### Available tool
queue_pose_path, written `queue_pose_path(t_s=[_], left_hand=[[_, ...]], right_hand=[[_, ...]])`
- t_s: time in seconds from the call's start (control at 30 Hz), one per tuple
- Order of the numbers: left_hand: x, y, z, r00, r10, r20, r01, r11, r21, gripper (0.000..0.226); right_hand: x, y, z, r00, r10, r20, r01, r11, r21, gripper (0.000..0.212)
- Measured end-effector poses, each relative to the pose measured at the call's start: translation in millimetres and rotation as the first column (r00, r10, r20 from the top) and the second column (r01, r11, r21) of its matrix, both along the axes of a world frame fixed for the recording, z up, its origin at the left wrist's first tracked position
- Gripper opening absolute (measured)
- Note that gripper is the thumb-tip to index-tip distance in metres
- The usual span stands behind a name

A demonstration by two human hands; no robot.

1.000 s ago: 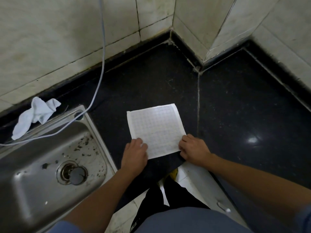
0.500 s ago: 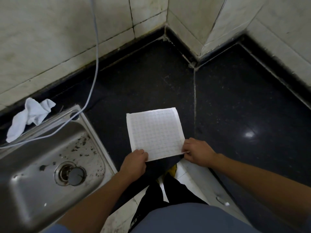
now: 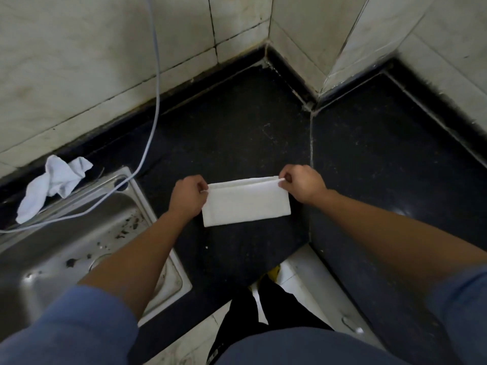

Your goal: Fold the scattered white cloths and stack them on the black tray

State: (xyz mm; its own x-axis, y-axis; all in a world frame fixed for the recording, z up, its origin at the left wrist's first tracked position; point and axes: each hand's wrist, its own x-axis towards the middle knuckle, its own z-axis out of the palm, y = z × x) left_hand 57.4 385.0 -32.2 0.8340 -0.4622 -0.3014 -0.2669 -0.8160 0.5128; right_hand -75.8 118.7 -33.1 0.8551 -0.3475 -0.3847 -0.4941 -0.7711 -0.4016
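A white cloth (image 3: pixel 246 204) lies folded in half on the black counter (image 3: pixel 237 133), a wide rectangle with its open edges at the far side. My left hand (image 3: pixel 185 197) pinches its far left corner. My right hand (image 3: pixel 303 184) pinches its far right corner. A second white cloth (image 3: pixel 52 185) sits crumpled at the back left, behind the sink. No black tray is in view.
A steel sink (image 3: pixel 66 248) with a drain fills the left side. A pale cable (image 3: pixel 155 106) hangs down the tiled wall and crosses the sink rim. Tiled walls (image 3: pixel 303 35) form a corner at the back. The counter's front edge runs near my legs.
Both hands gripped the cloth's near corners and carried them away from me to the far edge, folding the flat square in half.
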Motion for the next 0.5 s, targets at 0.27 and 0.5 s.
queue_pose_path(t_s=[0.27,0.5], left_hand=[[16,-27,-31,0.995,0.094,-0.029,-0.088,0.982,0.167,0.007],[-14,-16,-22,0.969,-0.127,0.214,0.094,0.983,0.157,0.010]], right_hand=[[14,-6,-28,0.999,-0.023,-0.025,0.020,0.995,-0.100,0.019],[-11,25,-22,0.943,0.243,0.226,-0.205,0.963,-0.177,0.017]])
